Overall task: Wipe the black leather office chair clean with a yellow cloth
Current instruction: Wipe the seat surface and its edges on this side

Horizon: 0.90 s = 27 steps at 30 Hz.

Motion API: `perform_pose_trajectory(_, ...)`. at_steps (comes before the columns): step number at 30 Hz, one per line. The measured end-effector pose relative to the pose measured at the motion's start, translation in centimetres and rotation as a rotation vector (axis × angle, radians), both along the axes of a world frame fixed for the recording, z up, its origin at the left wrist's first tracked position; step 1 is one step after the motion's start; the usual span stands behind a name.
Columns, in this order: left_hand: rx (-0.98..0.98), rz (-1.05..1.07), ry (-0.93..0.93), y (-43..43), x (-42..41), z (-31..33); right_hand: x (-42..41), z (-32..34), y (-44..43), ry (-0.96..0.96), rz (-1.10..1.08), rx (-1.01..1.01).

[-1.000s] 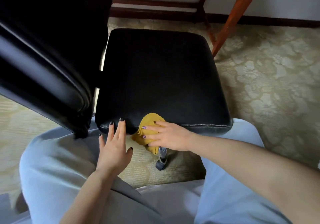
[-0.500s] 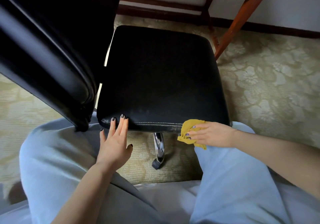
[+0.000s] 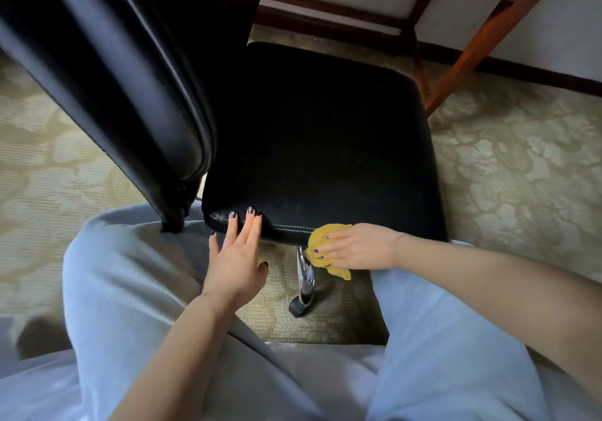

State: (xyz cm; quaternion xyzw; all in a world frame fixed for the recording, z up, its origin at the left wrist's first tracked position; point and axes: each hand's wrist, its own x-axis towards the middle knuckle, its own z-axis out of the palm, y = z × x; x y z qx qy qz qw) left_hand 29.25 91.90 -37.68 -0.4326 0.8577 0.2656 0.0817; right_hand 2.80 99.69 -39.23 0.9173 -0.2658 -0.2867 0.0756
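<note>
A yellow cloth is pressed to the front seat edge of the black leather office chair under the apparently flat fingers of the right hand. The left hand, fingers straightened, is rested alongside. Firm, overlapping strokes along the seam are advised.

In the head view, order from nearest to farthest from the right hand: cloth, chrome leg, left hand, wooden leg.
1. Cloth, under the right hand.
2. Chrome leg, just left.
3. Left hand, farther left.
4. Wooden leg, far behind.
</note>
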Motion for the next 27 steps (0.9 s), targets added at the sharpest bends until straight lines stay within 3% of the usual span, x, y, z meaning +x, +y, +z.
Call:
perform_pose_trajectory(8, 0.015, 0.009, 0.0, -0.2, 0.3, 0.3, 6.0, -1.1, -5.4, -0.235, -0.004, -0.038)
perform_pose_trajectory(15, 0.023, 0.011, 0.004, -0.1, 0.4, 0.1, 2.0, -0.3, -1.8, -0.366, -0.131, -0.064)
perform_pose_trajectory(27, 0.025, 0.01, 0.012, -0.1, 0.2, 0.0, -8.3, 2.7, 7.9, -0.145, -0.235, -0.028)
